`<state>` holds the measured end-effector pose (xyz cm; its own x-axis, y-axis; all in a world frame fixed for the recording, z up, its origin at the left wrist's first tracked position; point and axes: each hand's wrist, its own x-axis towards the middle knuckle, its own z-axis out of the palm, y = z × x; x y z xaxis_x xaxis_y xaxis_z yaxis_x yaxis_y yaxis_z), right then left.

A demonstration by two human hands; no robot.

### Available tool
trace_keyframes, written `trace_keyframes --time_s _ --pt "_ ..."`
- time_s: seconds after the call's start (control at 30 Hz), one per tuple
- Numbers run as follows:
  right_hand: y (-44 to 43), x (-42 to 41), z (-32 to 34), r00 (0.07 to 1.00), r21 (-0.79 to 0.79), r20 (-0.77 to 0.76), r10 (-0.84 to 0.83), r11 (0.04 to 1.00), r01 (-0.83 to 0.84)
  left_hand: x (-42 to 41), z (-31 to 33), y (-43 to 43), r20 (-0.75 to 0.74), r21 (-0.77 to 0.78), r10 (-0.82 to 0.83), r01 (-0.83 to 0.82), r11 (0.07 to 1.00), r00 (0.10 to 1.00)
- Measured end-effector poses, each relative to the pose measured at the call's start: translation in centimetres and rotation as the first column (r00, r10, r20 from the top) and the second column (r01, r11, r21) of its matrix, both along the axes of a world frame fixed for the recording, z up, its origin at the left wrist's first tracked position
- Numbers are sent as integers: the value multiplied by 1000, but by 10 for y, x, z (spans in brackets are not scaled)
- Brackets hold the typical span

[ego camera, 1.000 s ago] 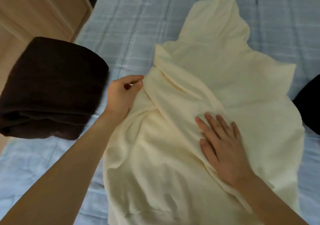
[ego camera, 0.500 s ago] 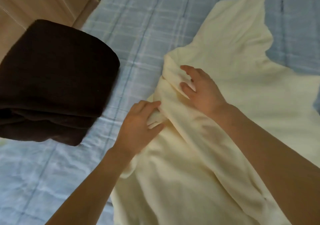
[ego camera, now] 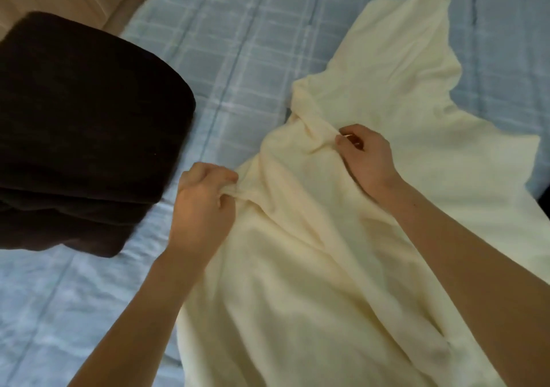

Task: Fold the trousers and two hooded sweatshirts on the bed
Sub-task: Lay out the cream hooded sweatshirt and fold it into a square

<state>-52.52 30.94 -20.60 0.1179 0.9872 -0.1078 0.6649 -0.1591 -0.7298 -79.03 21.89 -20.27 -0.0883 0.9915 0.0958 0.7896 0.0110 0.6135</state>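
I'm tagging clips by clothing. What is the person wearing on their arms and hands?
Nothing visible: the left hand and right hand are bare, no gloves, rings or watch; both forearms are uncovered to the frame edge, no sleeve showing.

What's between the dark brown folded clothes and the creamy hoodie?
Just pale blue checked bedcover, seen in the head view; the left hand, gripping the cream hooded sweatshirt, pokes into that gap.
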Motion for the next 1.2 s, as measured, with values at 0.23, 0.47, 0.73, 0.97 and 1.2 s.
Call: trace_keyframes --time_s 0.23,0.47,0.73,0.97,1.2 --pt "-48 -15 20 982 127 183 47 989 -71 51 14 74 219 -311 -98 165 936 971" --pt "-167 28 15 813 -110 553 185 983 -148 29 -1 101 69 -90 -68 74 993 995" --pt "-188 42 -25 797 -141 581 166 985 -102 128 -4 11 -418 -31 -480 516 856 771" --pt "-199 86 1 898 102 418 -135 990 101 128 -33 1 -468 -267 -600 543 796 649" --pt "-248 183 16 826 38 14 -563 826 562 190 19 -14 -387 -225 -592 550 804 707"
